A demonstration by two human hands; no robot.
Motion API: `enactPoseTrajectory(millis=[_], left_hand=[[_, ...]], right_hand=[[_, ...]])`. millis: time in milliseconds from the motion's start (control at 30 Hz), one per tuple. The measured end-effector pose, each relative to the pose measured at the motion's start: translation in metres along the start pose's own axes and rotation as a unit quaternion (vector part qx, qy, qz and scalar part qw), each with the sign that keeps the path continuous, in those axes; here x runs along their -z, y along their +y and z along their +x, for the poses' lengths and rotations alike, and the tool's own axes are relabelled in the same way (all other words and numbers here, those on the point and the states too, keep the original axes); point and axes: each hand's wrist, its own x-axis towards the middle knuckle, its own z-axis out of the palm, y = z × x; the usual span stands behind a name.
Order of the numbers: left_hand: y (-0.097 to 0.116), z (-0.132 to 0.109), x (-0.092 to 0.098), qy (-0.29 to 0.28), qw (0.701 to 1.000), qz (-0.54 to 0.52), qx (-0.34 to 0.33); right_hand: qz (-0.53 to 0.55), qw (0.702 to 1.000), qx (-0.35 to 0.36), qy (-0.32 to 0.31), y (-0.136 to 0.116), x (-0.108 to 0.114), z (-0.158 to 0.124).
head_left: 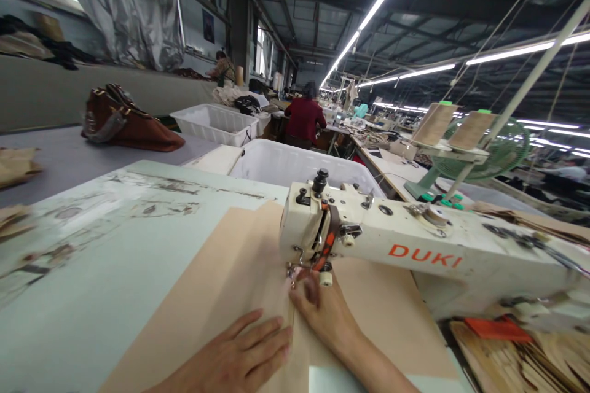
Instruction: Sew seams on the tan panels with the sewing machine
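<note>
As seen from the head camera, the pale green table (92, 270) takes most of the frame and carries the machine (415, 252), a white unit marked DUKI. Everything else is placed against the machine.

Tan sheet (216, 295): flat on the table, left of and under the machine head. A raised seam line runs from the needle area toward the person.

White bin (276, 163): just behind the machine head. Second white bin (212, 123): further back-left.

Brown bag (124, 123): well apart, far back-left on a grey surface.

Green fan (502, 150): behind the machine arm, to the right. Two thread spools (433, 124) stand on a rack in front of it.

Person in red (304, 120): seated far behind the machine, back to the camera.

Left hand (239, 353): palm down, flat on the sheet, fingers extended and close together, just left of the seam and near the front of the machine head.

Right hand (322, 313): on the sheet directly below the machine head, fingertips bunched at the needle foot. Can't tell whether it pinches the sheet or only presses it.
</note>
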Motion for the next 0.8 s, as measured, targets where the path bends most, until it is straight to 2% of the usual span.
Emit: enactPoseTrajectory(millis=[167,367,533,667,733,800], left_hand=[[0.011,-0.002,0.010,-0.046,0.994,-0.085,0.058],[0.016,-0.002,0.015,-0.040,0.989,-0.118,0.080],[0.017,0.001,0.023,-0.075,0.988,-0.108,0.081],[0.019,-0.003,0.015,-0.034,0.991,-0.103,0.081],[0.018,-0.009,0.006,0.003,0.991,-0.098,0.086],[0.015,-0.013,-0.002,0.016,0.992,-0.092,0.085]], right_hand=[[-0.035,0.999,-0.006,0.010,0.004,-0.017,0.001],[-0.064,0.997,-0.012,0.030,0.004,-0.021,-0.004],[-0.099,0.993,-0.033,0.062,0.018,-0.031,0.019],[-0.097,0.993,-0.008,0.063,0.028,-0.029,0.034],[-0.092,0.994,0.018,0.053,0.025,-0.023,0.027],[-0.088,0.994,0.043,0.039,0.019,-0.017,0.012]])
